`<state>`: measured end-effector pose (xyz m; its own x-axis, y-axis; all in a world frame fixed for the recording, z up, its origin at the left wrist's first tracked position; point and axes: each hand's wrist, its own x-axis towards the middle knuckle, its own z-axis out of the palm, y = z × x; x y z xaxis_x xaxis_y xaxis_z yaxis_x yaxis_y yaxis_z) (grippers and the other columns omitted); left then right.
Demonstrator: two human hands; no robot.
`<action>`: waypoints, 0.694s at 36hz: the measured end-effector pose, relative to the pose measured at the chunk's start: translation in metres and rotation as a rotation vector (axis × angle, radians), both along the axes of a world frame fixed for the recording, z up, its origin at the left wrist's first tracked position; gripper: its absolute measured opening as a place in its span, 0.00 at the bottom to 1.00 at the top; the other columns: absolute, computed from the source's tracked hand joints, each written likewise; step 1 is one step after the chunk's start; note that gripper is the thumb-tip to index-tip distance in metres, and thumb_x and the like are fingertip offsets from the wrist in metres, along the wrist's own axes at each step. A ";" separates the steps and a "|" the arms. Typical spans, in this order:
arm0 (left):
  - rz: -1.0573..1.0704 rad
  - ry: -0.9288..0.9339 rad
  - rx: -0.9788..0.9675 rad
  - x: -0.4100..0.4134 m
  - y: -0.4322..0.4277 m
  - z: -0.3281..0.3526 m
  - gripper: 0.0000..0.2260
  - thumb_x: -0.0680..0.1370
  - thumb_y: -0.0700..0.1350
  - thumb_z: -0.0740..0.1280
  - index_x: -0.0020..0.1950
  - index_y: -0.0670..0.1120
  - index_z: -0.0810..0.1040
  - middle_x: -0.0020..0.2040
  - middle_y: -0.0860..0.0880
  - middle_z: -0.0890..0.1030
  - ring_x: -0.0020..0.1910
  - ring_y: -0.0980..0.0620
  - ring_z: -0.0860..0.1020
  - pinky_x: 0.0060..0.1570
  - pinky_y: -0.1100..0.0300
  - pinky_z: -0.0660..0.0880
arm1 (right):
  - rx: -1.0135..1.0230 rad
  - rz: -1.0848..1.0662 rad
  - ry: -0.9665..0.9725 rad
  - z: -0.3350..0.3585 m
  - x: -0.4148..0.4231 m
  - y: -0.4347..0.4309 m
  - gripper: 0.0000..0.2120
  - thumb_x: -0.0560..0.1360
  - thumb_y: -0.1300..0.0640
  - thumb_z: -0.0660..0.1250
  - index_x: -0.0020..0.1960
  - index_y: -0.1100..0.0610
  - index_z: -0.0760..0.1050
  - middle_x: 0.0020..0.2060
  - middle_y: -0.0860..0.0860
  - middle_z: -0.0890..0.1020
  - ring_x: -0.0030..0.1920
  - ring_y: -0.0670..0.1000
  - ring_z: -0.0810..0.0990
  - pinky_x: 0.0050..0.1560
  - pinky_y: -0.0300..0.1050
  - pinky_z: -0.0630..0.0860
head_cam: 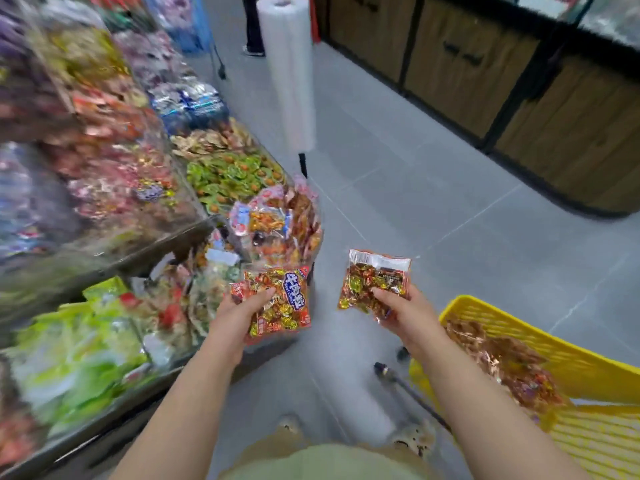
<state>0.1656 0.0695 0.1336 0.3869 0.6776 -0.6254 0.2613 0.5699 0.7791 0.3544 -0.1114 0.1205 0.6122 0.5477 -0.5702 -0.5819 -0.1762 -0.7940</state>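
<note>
My left hand (239, 313) grips a red snack packet (282, 299) with blue-and-white lettering, its front facing up. My right hand (403, 313) holds a second packet (372, 282) of the same gold and red wrapped pieces, showing its clear back with a white label strip at the top. Both packets hover above the grey floor, between the snack shelf on the left and the yellow basket (502, 313) on the right. More of the same wrapped snacks (502, 362) lie inside the basket.
A tiered shelf of loose wrapped snacks (114, 188) runs along the left, blurred. A roll of clear plastic bags (289, 74) stands on a pole ahead. Wooden cabinets (485, 74) line the far right. A person's legs (252, 26) stand at the top.
</note>
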 end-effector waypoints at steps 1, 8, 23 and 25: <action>0.031 -0.001 0.013 -0.017 0.011 0.002 0.20 0.69 0.44 0.76 0.59 0.47 0.75 0.51 0.44 0.84 0.50 0.44 0.83 0.52 0.49 0.78 | 0.010 0.013 0.008 0.001 -0.011 0.016 0.12 0.72 0.64 0.69 0.52 0.51 0.76 0.39 0.47 0.84 0.36 0.44 0.82 0.31 0.37 0.76; 0.261 0.019 0.070 -0.114 0.067 0.015 0.17 0.68 0.46 0.77 0.54 0.49 0.77 0.49 0.51 0.84 0.46 0.54 0.82 0.45 0.57 0.77 | 0.096 0.242 0.039 0.012 -0.080 0.109 0.24 0.71 0.76 0.64 0.61 0.56 0.71 0.40 0.50 0.83 0.37 0.45 0.83 0.37 0.36 0.78; 0.570 -0.027 0.097 -0.139 0.139 0.030 0.33 0.59 0.54 0.79 0.60 0.46 0.76 0.54 0.46 0.83 0.53 0.46 0.82 0.47 0.49 0.81 | 0.126 0.407 -0.029 0.055 -0.072 0.258 0.04 0.74 0.62 0.68 0.48 0.56 0.78 0.47 0.52 0.78 0.37 0.46 0.80 0.36 0.38 0.78; 0.615 -0.030 0.121 -0.135 0.152 0.036 0.36 0.56 0.56 0.81 0.61 0.47 0.77 0.58 0.45 0.82 0.59 0.41 0.79 0.59 0.40 0.74 | 0.161 0.526 -0.003 0.064 -0.066 0.281 0.12 0.68 0.62 0.73 0.51 0.56 0.78 0.45 0.53 0.82 0.39 0.47 0.83 0.41 0.39 0.79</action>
<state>0.0310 0.2216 0.1695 -0.0805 0.8473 -0.5250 -0.1093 0.5160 0.8496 0.2887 0.1695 0.1845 0.2340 0.8605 -0.4525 -0.4455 -0.3187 -0.8366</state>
